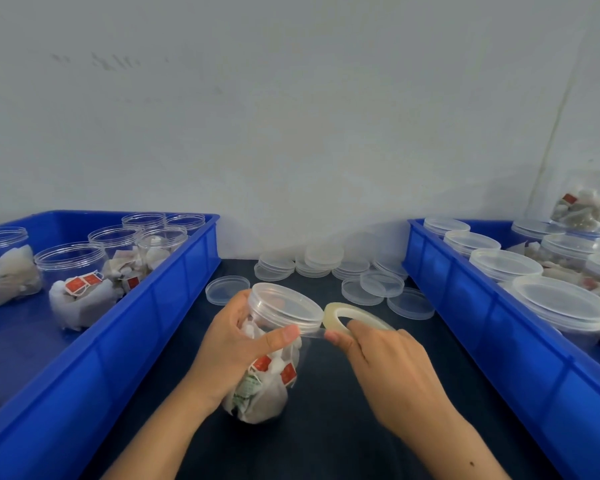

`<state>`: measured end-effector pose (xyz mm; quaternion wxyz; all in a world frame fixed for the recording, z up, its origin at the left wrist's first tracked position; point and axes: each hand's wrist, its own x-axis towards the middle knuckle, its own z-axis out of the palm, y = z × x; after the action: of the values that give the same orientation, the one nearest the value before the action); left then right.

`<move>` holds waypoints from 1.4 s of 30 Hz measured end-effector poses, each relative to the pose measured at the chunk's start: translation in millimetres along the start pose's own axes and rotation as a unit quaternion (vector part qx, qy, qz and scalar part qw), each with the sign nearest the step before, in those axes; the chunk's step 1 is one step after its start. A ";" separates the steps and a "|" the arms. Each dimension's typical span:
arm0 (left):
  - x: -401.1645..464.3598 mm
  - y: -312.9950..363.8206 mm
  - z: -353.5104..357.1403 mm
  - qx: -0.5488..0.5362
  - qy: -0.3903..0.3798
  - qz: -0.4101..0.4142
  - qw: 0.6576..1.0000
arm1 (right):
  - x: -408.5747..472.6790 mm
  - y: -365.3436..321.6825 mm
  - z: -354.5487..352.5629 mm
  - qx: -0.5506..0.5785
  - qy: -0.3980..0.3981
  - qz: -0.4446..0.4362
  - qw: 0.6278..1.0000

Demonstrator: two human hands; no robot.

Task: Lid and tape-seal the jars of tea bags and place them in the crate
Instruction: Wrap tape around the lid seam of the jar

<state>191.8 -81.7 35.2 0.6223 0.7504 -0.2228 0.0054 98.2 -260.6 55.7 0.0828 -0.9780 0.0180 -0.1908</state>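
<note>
Left hand (pixel 238 344) grips the lidded jar (pixel 271 355) near the desk's front middle, thumb pinning the tape end against the lid rim. Right hand (pixel 385 365) pinches the tape roll (pixel 347 315) just beside it — so it's the sealing step. Next move probably means turning the jar while feeding tape around the seam. Open jars wait in the left crate (pixel 174 306), lidded ones in the right crate (pixel 465 306) — spare lids (pixel 326 268) lie at the back edge.
</note>
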 end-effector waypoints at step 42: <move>-1.0 -4.3 -4.8 -0.021 0.054 0.003 0.998 | -2.4 -6.1 -5.0 0.146 -0.061 0.001 0.987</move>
<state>193.6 -76.4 32.0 0.6492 0.7350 -0.1910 0.0431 94.2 -255.1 60.4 0.2260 -0.9651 -0.0138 -0.1315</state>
